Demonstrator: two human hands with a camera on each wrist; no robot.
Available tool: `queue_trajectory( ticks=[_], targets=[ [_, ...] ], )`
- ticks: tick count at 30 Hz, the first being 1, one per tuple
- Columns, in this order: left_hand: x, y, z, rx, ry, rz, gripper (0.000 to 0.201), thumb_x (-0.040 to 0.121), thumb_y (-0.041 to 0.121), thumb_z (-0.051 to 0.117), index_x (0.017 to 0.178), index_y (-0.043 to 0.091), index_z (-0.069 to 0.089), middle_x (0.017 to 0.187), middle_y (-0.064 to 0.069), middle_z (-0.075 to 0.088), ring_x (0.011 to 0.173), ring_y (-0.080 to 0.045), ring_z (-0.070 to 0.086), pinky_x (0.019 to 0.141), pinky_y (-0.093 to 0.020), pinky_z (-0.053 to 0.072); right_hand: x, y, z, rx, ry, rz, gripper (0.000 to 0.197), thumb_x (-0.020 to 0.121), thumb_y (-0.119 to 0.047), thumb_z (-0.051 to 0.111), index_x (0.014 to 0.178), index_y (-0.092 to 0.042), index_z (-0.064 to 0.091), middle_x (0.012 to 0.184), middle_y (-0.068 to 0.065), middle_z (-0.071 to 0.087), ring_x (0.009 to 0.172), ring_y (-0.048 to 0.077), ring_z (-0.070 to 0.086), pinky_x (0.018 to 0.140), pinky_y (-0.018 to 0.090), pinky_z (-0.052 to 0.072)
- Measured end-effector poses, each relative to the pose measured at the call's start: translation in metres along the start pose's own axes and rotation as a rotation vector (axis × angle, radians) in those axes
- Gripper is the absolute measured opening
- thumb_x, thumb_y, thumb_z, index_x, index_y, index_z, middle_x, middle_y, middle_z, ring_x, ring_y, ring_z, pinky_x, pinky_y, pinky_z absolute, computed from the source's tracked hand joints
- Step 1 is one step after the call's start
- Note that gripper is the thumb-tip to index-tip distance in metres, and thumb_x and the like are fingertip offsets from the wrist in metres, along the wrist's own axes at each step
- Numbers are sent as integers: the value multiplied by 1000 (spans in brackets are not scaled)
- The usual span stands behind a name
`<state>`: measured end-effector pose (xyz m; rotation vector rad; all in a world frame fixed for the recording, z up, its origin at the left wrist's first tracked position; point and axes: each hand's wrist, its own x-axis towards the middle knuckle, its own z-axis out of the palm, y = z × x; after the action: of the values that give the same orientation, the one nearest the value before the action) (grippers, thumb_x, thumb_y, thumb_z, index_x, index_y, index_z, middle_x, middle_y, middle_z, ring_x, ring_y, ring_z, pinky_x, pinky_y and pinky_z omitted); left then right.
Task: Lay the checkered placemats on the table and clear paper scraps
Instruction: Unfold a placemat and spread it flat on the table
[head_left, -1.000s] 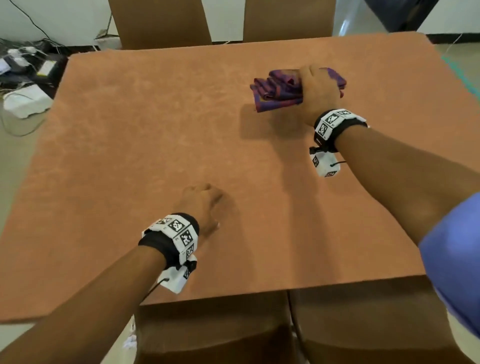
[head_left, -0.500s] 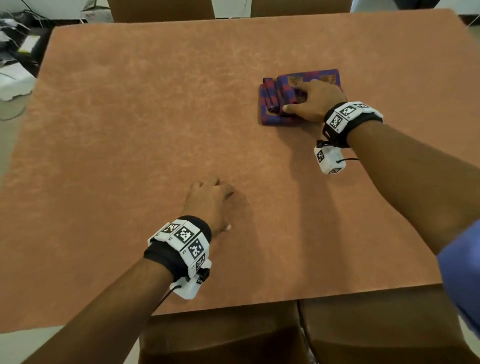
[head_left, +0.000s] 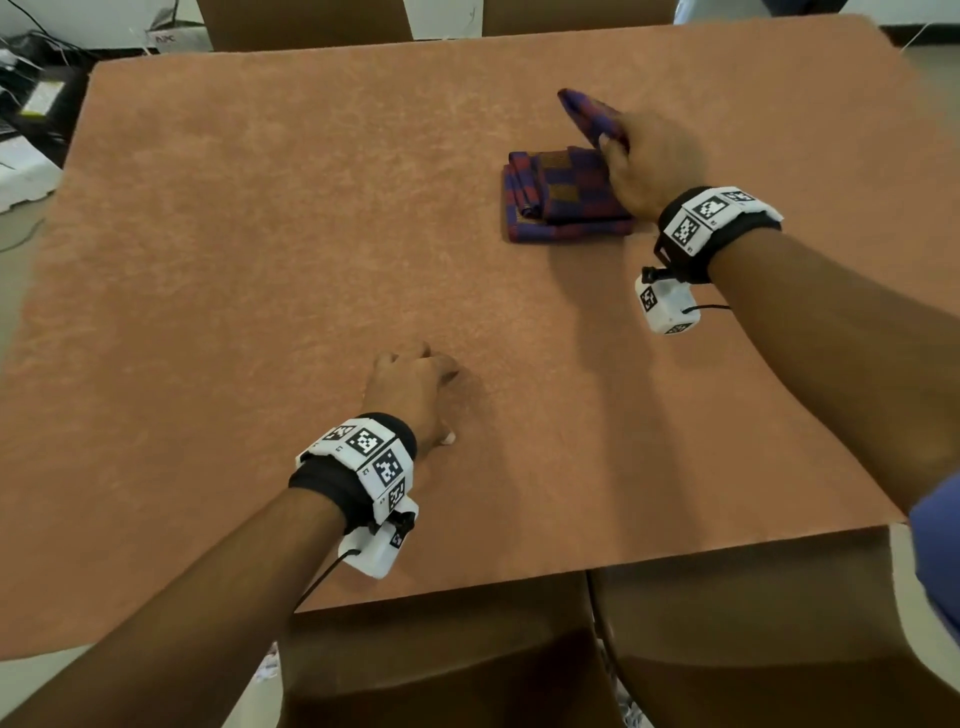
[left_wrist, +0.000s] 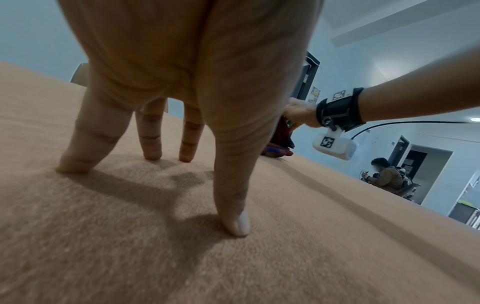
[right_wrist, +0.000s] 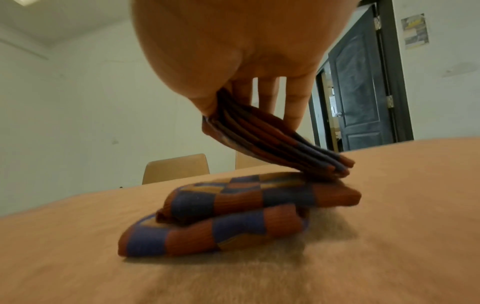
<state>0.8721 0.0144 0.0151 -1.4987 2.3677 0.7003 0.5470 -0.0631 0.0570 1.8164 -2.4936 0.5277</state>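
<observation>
The task was barely begun: no placemat lay spread on the bench (head_left: 260, 260), and no paper scraps showed on it. The right hand (head_left: 655, 165) pinched one folded placemat (right_wrist: 275, 142) between thumb and fingers, its grip closed on one edge, tilting it up off the folded placemats (head_left: 563, 200) lying at the far right of the bench; its lower edge touched them. They looked like soft cloth, checkered in blue, rust-red and some yellow. The left hand (head_left: 410, 389) held nothing, its straight fingertips (left_wrist: 152, 152) propped on the near bench.
</observation>
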Motion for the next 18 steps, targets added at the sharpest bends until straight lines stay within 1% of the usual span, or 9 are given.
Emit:
queue_trajectory(
  ticks=[3, 6, 8, 10, 11, 13, 15, 17, 18],
  targets=[
    [-2, 1, 1, -5, -6, 4, 82, 64, 30, 87, 136, 30, 48, 138, 3, 43, 126, -32, 36, 103, -47, 40, -17, 0, -31, -16, 86, -29, 37, 95, -37, 35, 107, -14, 62, 103, 15, 65, 91, 35, 57, 69, 36, 35],
    [-9, 4, 2, -140, 2, -8, 84, 67, 34, 83, 139, 31, 39, 141, 3, 43, 128, -32, 39, 104, -55, 40, -46, -13, -55, -24, 76, -98, 33, 97, -34, 39, 107, -13, 62, 102, 16, 64, 90, 35, 56, 67, 34, 31],
    [-15, 7, 0, -377, 34, 0, 80, 73, 36, 78, 141, 28, 37, 142, 0, 47, 128, -28, 46, 102, -46, 43, -70, -30, -65, 4, 54, -167, 31, 97, -34, 40, 105, -14, 62, 100, 15, 65, 89, 35, 57, 66, 34, 31],
    [-30, 10, -5, -581, 143, 34, 65, 80, 33, 73, 137, 22, 44, 133, -2, 53, 122, -20, 52, 95, -32, 43, -97, -52, -68, 73, -7, -236, 31, 96, -37, 41, 103, -16, 63, 96, 12, 66, 87, 35, 58, 67, 37, 38],
    [-39, 11, -9, -648, 216, 56, 58, 82, 33, 72, 133, 20, 47, 128, -1, 56, 117, -17, 54, 93, -29, 42, -109, -64, -67, 99, -46, -255, 33, 95, -41, 40, 101, -17, 63, 94, 9, 66, 86, 33, 59, 66, 38, 42],
    [-59, 13, -19, -812, 309, 103, 50, 82, 29, 72, 127, 21, 51, 118, 1, 59, 109, -14, 59, 92, -31, 47, -133, -88, -66, 147, -96, -264, 37, 94, -47, 40, 94, -19, 63, 86, 3, 66, 80, 29, 60, 62, 40, 44],
    [-77, 12, -28, -985, 297, 118, 52, 81, 26, 74, 126, 25, 49, 116, 4, 58, 102, -13, 64, 90, -34, 53, -156, -115, -64, 262, -164, -272, 31, 95, -45, 46, 83, -20, 60, 72, -2, 60, 70, 24, 59, 53, 34, 37],
    [-96, 11, -33, -1049, 307, 116, 55, 76, 35, 74, 126, 26, 51, 118, 3, 60, 96, -16, 69, 87, -38, 56, -181, -144, -59, 449, -257, -253, 26, 94, -42, 54, 77, -24, 60, 63, -7, 57, 61, 16, 56, 51, 27, 32],
    [-105, 10, -33, -1044, 339, 109, 57, 74, 39, 73, 125, 26, 53, 117, 2, 62, 94, -17, 70, 86, -40, 57, -192, -156, -57, 545, -292, -237, 25, 93, -41, 57, 75, -25, 63, 61, -8, 59, 58, 11, 55, 52, 27, 34]
  ],
)
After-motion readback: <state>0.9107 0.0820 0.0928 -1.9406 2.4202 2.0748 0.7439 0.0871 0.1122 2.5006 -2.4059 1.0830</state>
